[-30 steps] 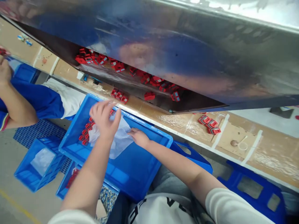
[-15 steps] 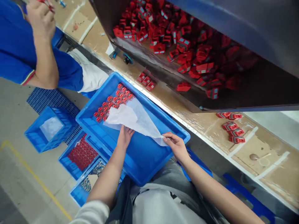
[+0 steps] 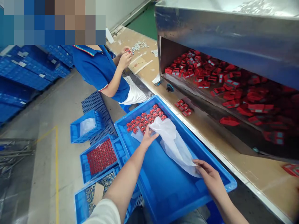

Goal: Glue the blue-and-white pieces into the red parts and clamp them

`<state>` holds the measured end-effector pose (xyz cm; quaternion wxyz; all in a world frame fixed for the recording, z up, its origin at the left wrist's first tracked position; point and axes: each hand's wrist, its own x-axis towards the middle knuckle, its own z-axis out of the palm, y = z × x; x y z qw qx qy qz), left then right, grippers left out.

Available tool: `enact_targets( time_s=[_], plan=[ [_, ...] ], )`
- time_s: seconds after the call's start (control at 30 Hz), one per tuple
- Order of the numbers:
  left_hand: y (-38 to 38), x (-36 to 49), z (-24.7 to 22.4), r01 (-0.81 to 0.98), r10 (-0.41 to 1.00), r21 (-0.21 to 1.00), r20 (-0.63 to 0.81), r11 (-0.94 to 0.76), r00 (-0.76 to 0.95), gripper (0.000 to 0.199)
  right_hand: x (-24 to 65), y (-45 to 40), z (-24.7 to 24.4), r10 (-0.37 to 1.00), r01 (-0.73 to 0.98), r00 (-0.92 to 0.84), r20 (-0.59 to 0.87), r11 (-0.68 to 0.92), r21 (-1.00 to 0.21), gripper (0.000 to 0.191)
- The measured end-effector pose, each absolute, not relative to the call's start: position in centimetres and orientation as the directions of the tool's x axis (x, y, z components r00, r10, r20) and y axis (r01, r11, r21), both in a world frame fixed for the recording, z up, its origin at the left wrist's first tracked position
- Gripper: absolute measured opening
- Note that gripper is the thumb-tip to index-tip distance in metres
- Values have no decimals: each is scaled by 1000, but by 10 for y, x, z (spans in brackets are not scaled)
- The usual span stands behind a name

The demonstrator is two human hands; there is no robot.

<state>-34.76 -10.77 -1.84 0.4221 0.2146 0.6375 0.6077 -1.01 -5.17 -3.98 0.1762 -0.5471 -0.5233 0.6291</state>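
Observation:
A thin, see-through white sheet (image 3: 176, 146) lies crumpled and partly folded over inside a large blue plastic tray (image 3: 161, 199). My right hand (image 3: 210, 177) pinches the sheet's near corner between thumb and fingers. By the sheet's far edge is my left hand (image 3: 149, 138), its thumb apart from the fingers and its fingertips beside the red parts. Rows of small red block-like parts (image 3: 142, 119) stand at the tray's far end, some of them hidden by the sheet and my left hand.
A metal-topped bin (image 3: 201, 28) full of loose red parts stands on the workbench (image 3: 168, 99). Several red parts (image 3: 183, 107) sit near the bench edge. A co-worker in blue (image 3: 98, 71) handles a red part. Blue crates (image 3: 99, 161) stand on the floor at left.
The view has swung up and left, showing more of the co-worker. My left hand has moved to the sheet's far edge by the red parts. My right hand keeps its corner; the sheet is more bunched.

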Motion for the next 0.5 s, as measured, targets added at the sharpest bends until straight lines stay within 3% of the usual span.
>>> enact_targets(
  time_s=[0.1, 0.17, 0.27, 0.33, 0.4, 0.5],
  plan=[
    [-123, -335, -4, -185, 749, 941, -338, 284, -570, 78, -6, -64, -28, 897, 417, -223, -381, -265, -869, 62],
    [-148, -310, 9, -173, 698, 933, -351, 316, -624, 62, -5, -82, -15, 974, 500, -183, -134, -25, -866, 71],
    [-186, -254, 31, -217, 583, 865, -471, 453, -662, 48, -12, -116, -2, 842, 484, -514, 165, 443, -755, 94],
    [-203, -216, 48, -220, 611, 801, -574, 557, -545, 44, -23, -134, -2, 694, 358, -685, 221, 585, -728, 113],
    [-211, -189, 63, -70, 762, 836, -528, 544, -375, 45, -33, -141, -8, 686, 295, -687, 237, 562, -772, 110],
    [-208, -191, 71, 316, 979, 927, -186, 204, -88, 48, -33, -133, -15, 855, 294, -504, 124, 305, -906, 66]
  ],
)
